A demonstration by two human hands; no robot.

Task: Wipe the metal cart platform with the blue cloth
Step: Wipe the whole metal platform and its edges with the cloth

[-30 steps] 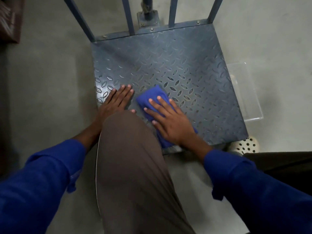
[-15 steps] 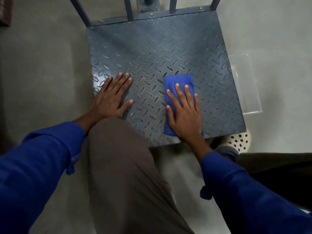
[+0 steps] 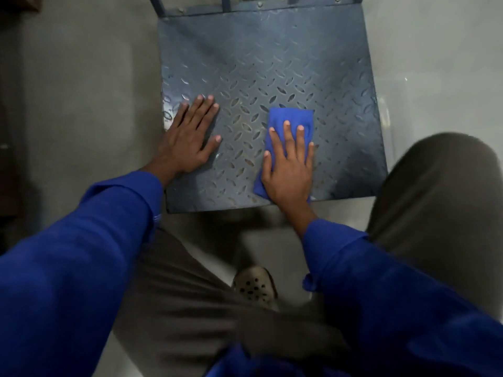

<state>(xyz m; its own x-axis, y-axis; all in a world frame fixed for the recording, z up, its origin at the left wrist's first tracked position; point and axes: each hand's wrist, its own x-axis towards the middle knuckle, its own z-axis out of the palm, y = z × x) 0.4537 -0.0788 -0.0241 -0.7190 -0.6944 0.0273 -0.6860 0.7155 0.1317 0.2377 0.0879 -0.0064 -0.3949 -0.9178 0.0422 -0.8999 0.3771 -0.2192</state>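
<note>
The metal cart platform (image 3: 272, 58) is a blue-grey tread plate lying low over the floor, with frame bars at its far edge. A folded blue cloth (image 3: 292, 118) lies on the near right part of the plate. My right hand (image 3: 290, 167) presses flat on the cloth with straight fingers, covering its near half. My left hand (image 3: 190, 137) rests flat on the bare plate near its left edge, fingers spread and straight.
Grey concrete floor surrounds the cart. A clear plastic tray (image 3: 388, 115) lies on the floor by the platform's right edge. My knees in brown trousers fill the near view, and a perforated beige shoe (image 3: 254, 287) stands just before the platform's near edge.
My right hand slid the cloth from the near centre of the plate toward the right. The camera view shifted, so both knees and the shoe now show. My left hand stayed flat on the plate.
</note>
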